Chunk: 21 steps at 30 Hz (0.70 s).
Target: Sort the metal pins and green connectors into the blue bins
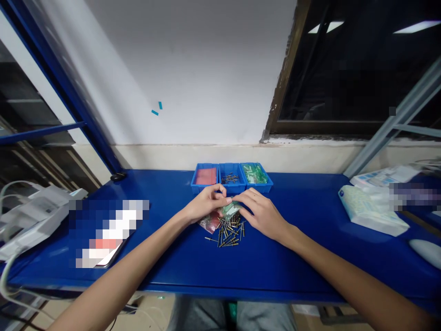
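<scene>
My left hand [206, 203] pinches one edge of a small clear plastic bag with green on it [230, 210], thumb and forefinger closed on it. On the bag's other side, my right hand [260, 212] has its fingers bent over the edge and closes on it too. Just below lies a loose heap of metal blind rivets [230, 235] on the blue table. A reddish plastic bag [208, 224] lies beside the heap, partly under my left hand. Whether anything is inside the green bag cannot be made out.
Three joined blue bins stand behind my hands: pink-red bags [206, 176] in the left, rivets [230, 178] in the middle, green bags [254, 174] in the right. A phone-like device [110, 257] lies left. A tissue pack [372, 211] and white mouse [427, 252] are right.
</scene>
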Each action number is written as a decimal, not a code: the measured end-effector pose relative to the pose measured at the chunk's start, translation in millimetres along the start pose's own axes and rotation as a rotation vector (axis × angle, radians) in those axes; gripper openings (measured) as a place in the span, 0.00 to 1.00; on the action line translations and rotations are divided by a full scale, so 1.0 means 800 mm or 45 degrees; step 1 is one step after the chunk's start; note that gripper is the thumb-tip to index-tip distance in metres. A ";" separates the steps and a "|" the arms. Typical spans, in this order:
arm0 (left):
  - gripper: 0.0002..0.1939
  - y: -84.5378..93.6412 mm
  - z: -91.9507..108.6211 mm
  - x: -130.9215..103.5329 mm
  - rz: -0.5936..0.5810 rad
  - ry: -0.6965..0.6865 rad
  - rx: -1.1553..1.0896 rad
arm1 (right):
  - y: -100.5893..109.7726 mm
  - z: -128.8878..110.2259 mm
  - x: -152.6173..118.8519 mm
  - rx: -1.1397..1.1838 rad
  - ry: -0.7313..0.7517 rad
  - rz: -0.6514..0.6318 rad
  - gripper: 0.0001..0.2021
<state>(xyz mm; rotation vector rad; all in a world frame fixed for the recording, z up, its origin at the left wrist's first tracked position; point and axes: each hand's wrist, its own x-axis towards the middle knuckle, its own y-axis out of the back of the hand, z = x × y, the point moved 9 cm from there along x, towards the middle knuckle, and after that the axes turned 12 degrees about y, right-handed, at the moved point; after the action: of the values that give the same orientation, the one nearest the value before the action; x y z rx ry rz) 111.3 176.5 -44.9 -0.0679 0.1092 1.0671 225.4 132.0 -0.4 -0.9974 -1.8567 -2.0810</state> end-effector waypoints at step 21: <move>0.37 -0.023 0.038 -0.032 0.324 -0.626 1.358 | -0.018 0.067 -0.030 0.650 -0.647 0.387 0.09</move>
<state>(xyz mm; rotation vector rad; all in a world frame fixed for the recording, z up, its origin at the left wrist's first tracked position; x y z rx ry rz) 116.9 148.8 -11.9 1.1881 0.2317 1.1319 254.6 177.8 -26.1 -1.6217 -2.1214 -1.1578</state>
